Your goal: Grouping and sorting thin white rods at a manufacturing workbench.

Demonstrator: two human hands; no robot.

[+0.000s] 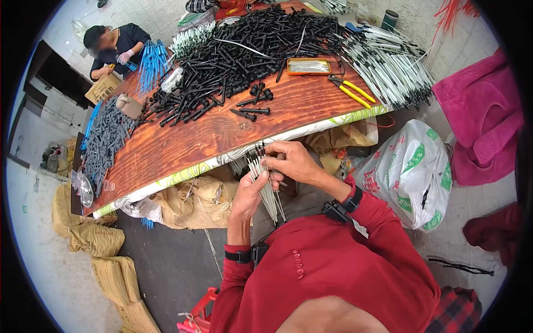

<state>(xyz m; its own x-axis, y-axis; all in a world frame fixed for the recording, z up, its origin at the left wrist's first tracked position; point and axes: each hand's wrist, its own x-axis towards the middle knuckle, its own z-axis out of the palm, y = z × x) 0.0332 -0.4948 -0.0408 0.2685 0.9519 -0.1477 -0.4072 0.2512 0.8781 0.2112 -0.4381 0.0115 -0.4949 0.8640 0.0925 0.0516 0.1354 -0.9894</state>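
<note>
Just below the table's near edge, my left hand (251,191) is closed round a bundle of thin white rods with black tips (270,204). The rods stand roughly upright in it, tips towards the table. My right hand (294,161) reaches in from the right, its thumb and fingers pinched together at the upper ends of the bundle. Whether it grips a single rod or a small black piece is hidden by the fingers. On the table beyond lie several loose black ribbed plastic parts (252,112), in front of a big heap of similar black parts (250,53).
An orange tray of thin white pieces (308,67) and yellow-handled pliers (353,91) lie right of the heap, beside many white rods (388,66). Grey parts (108,139) cover the left end. A co-worker (116,47) sits beyond. A white plastic bag (408,172) stands at right.
</note>
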